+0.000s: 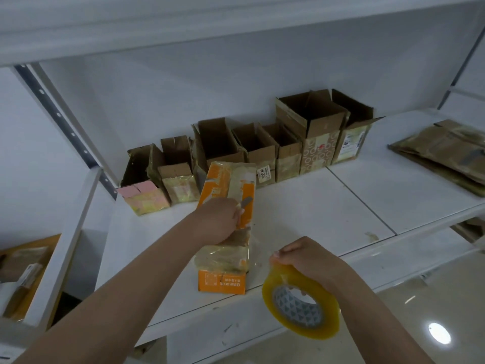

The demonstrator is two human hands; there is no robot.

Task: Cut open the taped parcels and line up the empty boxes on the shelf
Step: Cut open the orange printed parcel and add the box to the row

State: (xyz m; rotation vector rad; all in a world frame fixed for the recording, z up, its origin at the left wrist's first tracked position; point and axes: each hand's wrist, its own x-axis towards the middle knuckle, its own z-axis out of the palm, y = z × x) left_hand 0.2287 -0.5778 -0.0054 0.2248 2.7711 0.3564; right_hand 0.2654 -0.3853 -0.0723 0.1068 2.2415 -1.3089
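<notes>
Gripping a cutter (246,201), the left hand (219,222) rests on one orange parcel (228,227) lying lengthwise on the shelf (328,206), glossy with tape. Right hand's (305,254) fingers pinch one yellow tape roll (300,304) at the shelf's front edge. Seven open boxes (246,151) stand along the back; flattened cardboard (446,153) lies right.

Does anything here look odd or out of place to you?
Yes. The job is cutting parcels open, yet the right hand holds a tape roll. The orange parcel lies askew at the shelf front, apart from the opened boxes lined along the back. The left hand holds a knife on it.
</notes>
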